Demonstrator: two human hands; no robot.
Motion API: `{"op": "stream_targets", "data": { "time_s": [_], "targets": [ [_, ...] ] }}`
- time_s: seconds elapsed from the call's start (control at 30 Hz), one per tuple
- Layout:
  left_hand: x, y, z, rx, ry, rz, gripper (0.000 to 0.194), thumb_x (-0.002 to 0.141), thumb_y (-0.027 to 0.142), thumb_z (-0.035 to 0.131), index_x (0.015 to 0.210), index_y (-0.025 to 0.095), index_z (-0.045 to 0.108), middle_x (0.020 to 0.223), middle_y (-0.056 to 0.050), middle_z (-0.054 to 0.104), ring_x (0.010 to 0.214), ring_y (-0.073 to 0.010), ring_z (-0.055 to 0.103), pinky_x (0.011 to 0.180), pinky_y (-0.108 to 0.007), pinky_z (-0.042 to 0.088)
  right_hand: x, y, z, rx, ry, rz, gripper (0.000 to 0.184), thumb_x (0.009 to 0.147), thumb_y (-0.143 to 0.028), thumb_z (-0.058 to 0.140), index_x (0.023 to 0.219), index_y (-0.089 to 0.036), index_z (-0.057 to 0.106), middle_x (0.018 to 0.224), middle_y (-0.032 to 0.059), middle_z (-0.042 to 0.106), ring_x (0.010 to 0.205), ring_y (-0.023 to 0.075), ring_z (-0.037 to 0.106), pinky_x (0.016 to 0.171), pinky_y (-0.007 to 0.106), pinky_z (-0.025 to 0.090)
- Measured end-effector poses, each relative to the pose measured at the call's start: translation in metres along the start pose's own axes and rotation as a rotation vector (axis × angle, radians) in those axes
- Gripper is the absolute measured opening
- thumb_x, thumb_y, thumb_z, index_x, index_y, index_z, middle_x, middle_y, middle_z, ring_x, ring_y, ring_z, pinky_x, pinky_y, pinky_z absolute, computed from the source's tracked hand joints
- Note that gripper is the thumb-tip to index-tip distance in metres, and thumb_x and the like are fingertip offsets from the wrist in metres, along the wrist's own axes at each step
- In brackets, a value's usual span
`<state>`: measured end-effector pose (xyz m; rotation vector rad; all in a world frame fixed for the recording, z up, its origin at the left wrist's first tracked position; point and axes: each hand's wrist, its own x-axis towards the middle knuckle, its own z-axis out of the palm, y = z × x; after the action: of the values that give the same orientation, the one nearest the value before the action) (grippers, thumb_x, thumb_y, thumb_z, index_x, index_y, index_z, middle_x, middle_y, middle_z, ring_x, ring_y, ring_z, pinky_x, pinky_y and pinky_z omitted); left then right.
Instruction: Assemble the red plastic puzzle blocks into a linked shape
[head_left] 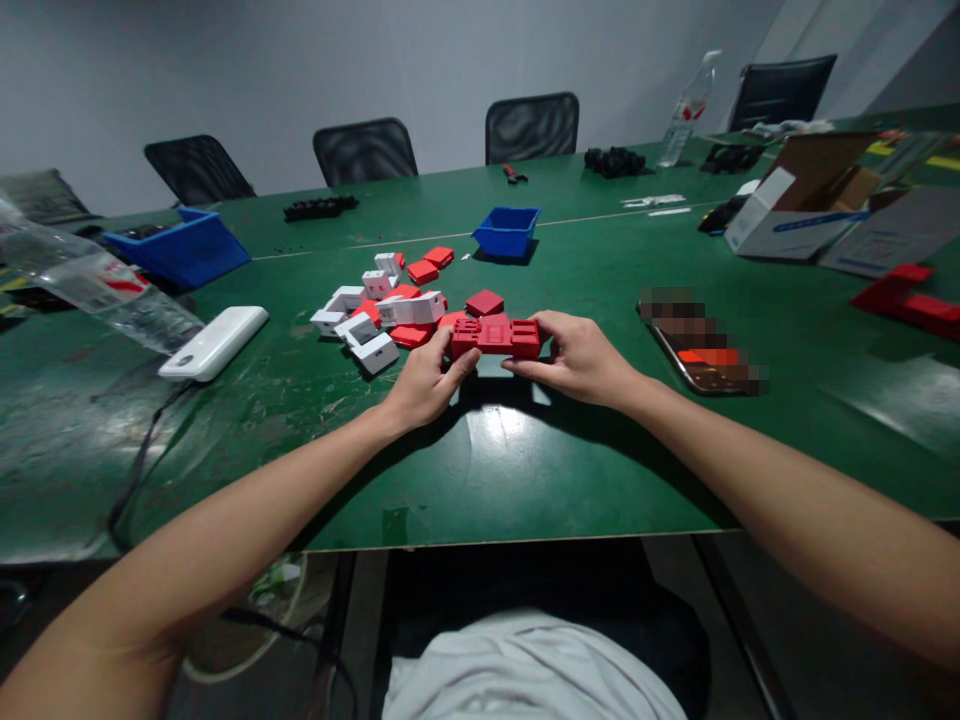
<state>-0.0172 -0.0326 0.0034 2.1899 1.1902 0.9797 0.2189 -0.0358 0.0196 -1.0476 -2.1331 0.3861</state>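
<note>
Between my two hands is a red plastic housing [495, 338], long and block-shaped, with slots and recesses on the side toward me. My left hand [427, 380] grips its left end, the thumb along the lower edge. At the right end, my right hand [581, 358] pinches it between thumb and fingers. The housing is held above the green table [480, 490]. Just behind and to the left lies a loose pile of white plastic parts [375, 352] and red plastic parts [424, 272]. One red block [485, 303] sits right behind the held piece.
A small blue bin [507, 234] stands beyond the pile. To the left are a white power bank [215, 343], a tilted water bottle [112, 285] and a larger blue bin [184, 250]. A phone [690, 350] lies right of my hands, with an open cardboard box [810, 215] farther right.
</note>
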Motion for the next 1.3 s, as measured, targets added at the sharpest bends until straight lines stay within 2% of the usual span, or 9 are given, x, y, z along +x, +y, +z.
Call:
{"op": "stream_targets", "data": {
  "time_s": [0.23,0.33,0.5,0.73,0.97,1.2,1.3],
  "targets": [
    [0.002,-0.005,0.000,0.040,-0.048,0.085,0.031,0.092,0.041,0.059,0.110,0.015,0.061,0.105,-0.009,0.073,0.090,-0.0224,0.068,0.080,-0.033,0.053,-0.001,-0.001,0.000,0.015,0.071,-0.056,0.039,0.083,-0.054,0.071,0.095,-0.018,0.063,0.087,0.0068,0.067,0.072,0.0176,0.055,0.066,0.030,0.042],
    [0.002,-0.005,-0.001,0.029,-0.071,0.102,0.033,0.091,0.040,0.060,0.113,0.015,0.063,0.108,-0.009,0.073,0.093,-0.0227,0.068,0.084,-0.033,0.052,-0.001,-0.004,-0.001,0.001,0.085,-0.085,0.039,0.084,-0.055,0.070,0.096,-0.018,0.063,0.087,0.0069,0.067,0.073,0.0179,0.056,0.066,0.030,0.042],
    [0.001,-0.001,-0.001,0.036,-0.080,0.080,0.040,0.094,0.053,0.056,0.102,0.016,0.066,0.092,-0.006,0.072,0.079,-0.0194,0.065,0.072,-0.028,0.049,-0.001,-0.007,-0.001,0.022,0.129,-0.079,0.041,0.087,-0.056,0.067,0.097,-0.016,0.064,0.087,0.0075,0.068,0.072,0.0178,0.057,0.067,0.030,0.042],
    [0.001,0.001,-0.002,0.092,-0.057,0.055,0.050,0.094,0.063,0.047,0.092,0.015,0.065,0.083,-0.005,0.068,0.071,-0.0179,0.059,0.066,-0.028,0.045,0.000,-0.009,-0.004,0.031,0.066,0.019,0.043,0.086,-0.060,0.065,0.083,-0.016,0.064,0.073,0.0035,0.063,0.064,0.0143,0.052,0.061,0.027,0.038],
    [0.001,0.003,-0.003,0.049,-0.057,0.052,0.051,0.095,0.063,0.045,0.081,0.017,0.063,0.078,-0.004,0.067,0.073,-0.0176,0.060,0.066,-0.028,0.044,-0.002,-0.007,-0.003,0.095,0.008,0.133,0.044,0.080,-0.059,0.070,0.079,-0.016,0.065,0.066,0.0015,0.062,0.056,0.0119,0.047,0.053,0.025,0.033],
    [0.000,0.003,-0.002,0.074,-0.032,0.072,0.046,0.094,0.061,0.049,0.082,0.018,0.059,0.075,-0.003,0.066,0.068,-0.0168,0.060,0.063,-0.028,0.044,-0.001,-0.003,-0.004,0.070,-0.043,0.142,0.045,0.078,-0.059,0.072,0.078,-0.015,0.065,0.064,0.0000,0.057,0.056,0.0115,0.044,0.053,0.026,0.032],
    [-0.002,0.002,-0.001,0.133,0.013,0.057,0.042,0.092,0.060,0.053,0.080,0.019,0.054,0.071,-0.001,0.061,0.062,-0.0152,0.054,0.059,-0.027,0.040,0.000,0.001,-0.003,0.030,-0.077,0.142,0.046,0.075,-0.060,0.075,0.074,-0.016,0.062,0.063,-0.0012,0.055,0.056,0.0111,0.043,0.054,0.026,0.030]
  ]
}}
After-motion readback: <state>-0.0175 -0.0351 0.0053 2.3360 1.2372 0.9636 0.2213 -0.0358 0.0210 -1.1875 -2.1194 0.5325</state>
